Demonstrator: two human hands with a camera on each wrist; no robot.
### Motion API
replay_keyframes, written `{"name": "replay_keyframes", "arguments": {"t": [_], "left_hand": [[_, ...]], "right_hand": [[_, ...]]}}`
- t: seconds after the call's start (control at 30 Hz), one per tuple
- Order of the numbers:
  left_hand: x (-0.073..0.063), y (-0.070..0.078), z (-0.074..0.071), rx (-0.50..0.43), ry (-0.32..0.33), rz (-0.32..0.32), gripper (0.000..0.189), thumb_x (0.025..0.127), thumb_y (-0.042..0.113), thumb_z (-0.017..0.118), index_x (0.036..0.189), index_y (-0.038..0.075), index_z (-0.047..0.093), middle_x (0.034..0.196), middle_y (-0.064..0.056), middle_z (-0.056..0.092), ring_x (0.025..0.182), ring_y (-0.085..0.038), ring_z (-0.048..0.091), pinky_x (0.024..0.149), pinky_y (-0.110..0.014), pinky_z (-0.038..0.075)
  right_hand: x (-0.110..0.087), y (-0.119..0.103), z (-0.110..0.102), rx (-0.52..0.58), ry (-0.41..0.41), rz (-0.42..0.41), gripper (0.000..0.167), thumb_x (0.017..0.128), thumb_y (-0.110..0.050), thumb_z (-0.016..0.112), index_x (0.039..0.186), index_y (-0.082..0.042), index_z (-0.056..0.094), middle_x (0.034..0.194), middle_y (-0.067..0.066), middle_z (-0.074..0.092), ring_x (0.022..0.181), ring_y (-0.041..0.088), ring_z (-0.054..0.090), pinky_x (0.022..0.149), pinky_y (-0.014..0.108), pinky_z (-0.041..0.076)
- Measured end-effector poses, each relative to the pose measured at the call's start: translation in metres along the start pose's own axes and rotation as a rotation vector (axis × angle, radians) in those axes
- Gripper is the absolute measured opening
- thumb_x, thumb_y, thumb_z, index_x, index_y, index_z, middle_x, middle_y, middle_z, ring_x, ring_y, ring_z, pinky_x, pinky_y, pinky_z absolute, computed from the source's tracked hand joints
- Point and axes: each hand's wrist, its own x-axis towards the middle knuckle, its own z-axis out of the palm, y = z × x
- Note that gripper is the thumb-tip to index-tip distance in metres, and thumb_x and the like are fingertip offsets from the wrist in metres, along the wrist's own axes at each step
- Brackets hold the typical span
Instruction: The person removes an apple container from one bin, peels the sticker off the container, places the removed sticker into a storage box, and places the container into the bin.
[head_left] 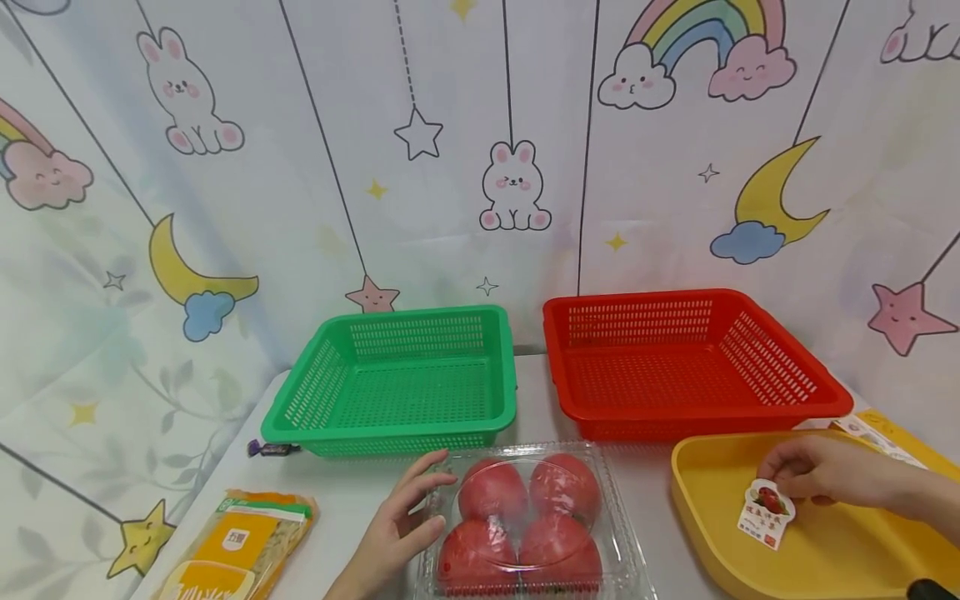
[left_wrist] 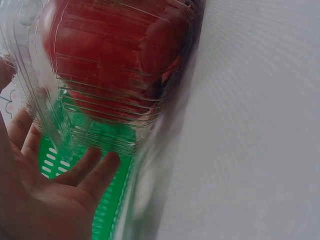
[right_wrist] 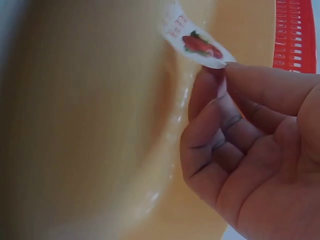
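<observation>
Between the thumb and forefinger of my right hand is a white paper sticker with a red fruit picture and red lettering. The hand holds it over the yellow tray; the right wrist view shows the sticker pinched at one end. My left hand is beside the left side of a clear plastic clamshell box, its fingers spread and loosely bent at the box's edge. Several red round fruits fill the closed box. Seen from the left wrist, fingertips reach the ribbed wall of the box.
A green basket and a red basket stand side by side at the back of the white table. A yellow-labelled food packet lies at left, with a small purple-wrapped candy behind it. A patterned curtain hangs behind.
</observation>
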Motion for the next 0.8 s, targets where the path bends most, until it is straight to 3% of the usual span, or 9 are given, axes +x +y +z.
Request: {"name": "replay_keyframes", "arguments": {"t": [0.2,0.33,0.5,0.8], "left_hand": [[-0.001,0.000,0.000,-0.006,-0.002,-0.004,0.044,0.096,-0.008,0.053,0.138,0.003,0.055,0.158,-0.015,0.031,0.142,-0.025,0.035,0.096,-0.038,0.048],[-0.001,0.001,0.000,-0.008,0.001,-0.014,0.043,0.096,-0.008,0.054,0.138,0.002,0.055,0.158,-0.016,0.030,0.143,-0.026,0.035,0.097,-0.038,0.048],[-0.001,0.002,0.000,-0.006,0.003,-0.031,0.042,0.096,-0.007,0.054,0.137,0.001,0.055,0.158,-0.017,0.030,0.143,-0.027,0.035,0.097,-0.038,0.048],[-0.001,0.001,0.001,0.011,0.018,0.004,0.043,0.095,-0.008,0.054,0.137,0.000,0.055,0.158,-0.017,0.031,0.142,-0.027,0.036,0.097,-0.040,0.048]], "right_hand": [[0.000,0.001,0.003,-0.011,-0.001,0.054,0.014,0.097,0.004,0.055,0.108,0.005,0.063,0.085,0.006,0.060,0.059,0.010,0.046,0.049,0.018,0.030],[-0.001,-0.002,0.001,-0.036,0.031,0.111,0.019,0.098,0.001,0.055,0.113,0.010,0.063,0.098,0.010,0.062,0.070,0.014,0.053,0.056,0.021,0.044],[-0.002,-0.010,-0.005,-0.087,0.097,0.193,0.032,0.099,-0.009,0.059,0.122,0.014,0.060,0.109,0.013,0.063,0.088,0.023,0.058,0.069,0.035,0.054],[0.007,-0.041,0.002,-0.146,0.128,0.100,0.032,0.101,-0.016,0.062,0.123,0.007,0.061,0.105,0.011,0.064,0.089,0.026,0.059,0.075,0.037,0.058]]}}
